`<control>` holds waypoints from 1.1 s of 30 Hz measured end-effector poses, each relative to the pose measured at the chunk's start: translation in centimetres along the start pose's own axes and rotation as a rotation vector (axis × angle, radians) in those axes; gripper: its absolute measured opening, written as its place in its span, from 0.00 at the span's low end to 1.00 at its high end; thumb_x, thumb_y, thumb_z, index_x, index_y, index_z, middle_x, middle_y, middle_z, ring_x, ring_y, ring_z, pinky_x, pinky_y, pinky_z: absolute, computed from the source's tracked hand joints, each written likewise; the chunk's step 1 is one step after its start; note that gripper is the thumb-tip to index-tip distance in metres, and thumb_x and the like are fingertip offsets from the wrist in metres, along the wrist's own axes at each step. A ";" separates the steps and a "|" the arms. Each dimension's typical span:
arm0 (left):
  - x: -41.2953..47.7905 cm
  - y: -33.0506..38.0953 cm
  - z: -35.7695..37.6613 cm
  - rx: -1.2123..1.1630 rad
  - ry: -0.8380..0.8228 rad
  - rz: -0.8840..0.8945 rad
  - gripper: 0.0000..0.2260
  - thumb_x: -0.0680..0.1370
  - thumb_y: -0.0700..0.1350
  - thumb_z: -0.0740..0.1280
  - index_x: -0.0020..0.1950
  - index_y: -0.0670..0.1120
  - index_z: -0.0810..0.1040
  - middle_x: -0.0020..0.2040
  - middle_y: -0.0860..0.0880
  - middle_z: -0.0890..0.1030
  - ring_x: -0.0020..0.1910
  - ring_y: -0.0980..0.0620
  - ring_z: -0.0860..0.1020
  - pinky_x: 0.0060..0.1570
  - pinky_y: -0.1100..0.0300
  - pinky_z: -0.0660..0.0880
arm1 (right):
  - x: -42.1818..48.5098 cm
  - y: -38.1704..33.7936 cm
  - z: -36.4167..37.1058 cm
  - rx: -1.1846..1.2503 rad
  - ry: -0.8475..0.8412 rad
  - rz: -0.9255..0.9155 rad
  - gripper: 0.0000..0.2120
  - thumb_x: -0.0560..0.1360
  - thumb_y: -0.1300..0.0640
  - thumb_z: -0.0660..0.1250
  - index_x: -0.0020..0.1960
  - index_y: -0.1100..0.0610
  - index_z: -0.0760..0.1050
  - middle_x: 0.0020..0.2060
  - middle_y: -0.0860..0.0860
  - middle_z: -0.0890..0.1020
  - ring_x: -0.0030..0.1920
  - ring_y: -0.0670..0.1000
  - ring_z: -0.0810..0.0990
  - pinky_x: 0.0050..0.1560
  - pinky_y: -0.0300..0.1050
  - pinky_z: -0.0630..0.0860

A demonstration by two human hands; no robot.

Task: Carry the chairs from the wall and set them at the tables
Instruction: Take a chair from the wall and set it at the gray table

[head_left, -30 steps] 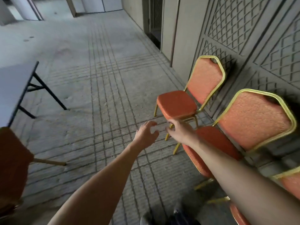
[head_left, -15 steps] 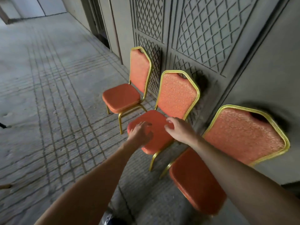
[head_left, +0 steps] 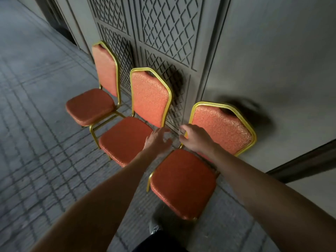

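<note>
Three orange padded chairs with gold metal frames stand in a row against the patterned wall: a far chair (head_left: 91,106), a middle chair (head_left: 125,139) and a near chair (head_left: 183,182). Both my arms stretch forward over the gap between the middle and near chairs. My left hand (head_left: 157,140) hovers with loose fingers above the right edge of the middle chair's seat. My right hand (head_left: 195,138) hangs with relaxed, slightly curled fingers in front of the lower left of the near chair's backrest (head_left: 223,128). Neither hand holds anything.
The lattice-panelled wall (head_left: 169,30) runs behind the chairs, with a plain panel (head_left: 272,60) to the right. Grey carpet with a line grid (head_left: 40,142) spreads to the left. My shoe (head_left: 154,228) shows at the bottom, beside the near chair's front leg.
The view has swung right and closer to the wall, so all three chairs now sit in frame. Both hands moved from over the middle chair's seat toward the gap beside the near chair.
</note>
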State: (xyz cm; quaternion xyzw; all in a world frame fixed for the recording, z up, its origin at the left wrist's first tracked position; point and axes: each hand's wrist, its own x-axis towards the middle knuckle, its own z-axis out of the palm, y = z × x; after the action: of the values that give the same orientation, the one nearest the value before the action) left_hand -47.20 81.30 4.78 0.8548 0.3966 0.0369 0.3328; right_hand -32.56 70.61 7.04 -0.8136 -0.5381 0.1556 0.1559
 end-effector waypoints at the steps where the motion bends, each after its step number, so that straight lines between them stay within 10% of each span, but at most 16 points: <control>1: 0.6 1.0 0.9 -0.007 -0.014 0.010 0.20 0.78 0.51 0.64 0.70 0.54 0.71 0.70 0.50 0.72 0.68 0.47 0.71 0.68 0.48 0.67 | -0.1 1.1 -0.4 -0.010 0.006 0.011 0.22 0.77 0.49 0.64 0.68 0.57 0.73 0.63 0.55 0.79 0.62 0.58 0.77 0.59 0.53 0.74; 33: 13.2 28.1 25.0 -0.154 0.264 -0.286 0.19 0.77 0.56 0.66 0.66 0.53 0.71 0.65 0.51 0.75 0.64 0.47 0.73 0.62 0.46 0.70 | 7.3 34.1 -14.6 -0.082 -0.246 -0.299 0.18 0.79 0.63 0.62 0.67 0.51 0.75 0.59 0.54 0.81 0.53 0.54 0.81 0.54 0.51 0.80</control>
State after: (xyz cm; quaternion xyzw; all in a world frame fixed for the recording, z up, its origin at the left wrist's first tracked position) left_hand -11.64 64.08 -0.41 0.7497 0.5500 0.1313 0.3438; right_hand 4.46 63.43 5.24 -0.7053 -0.6737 0.2067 0.0770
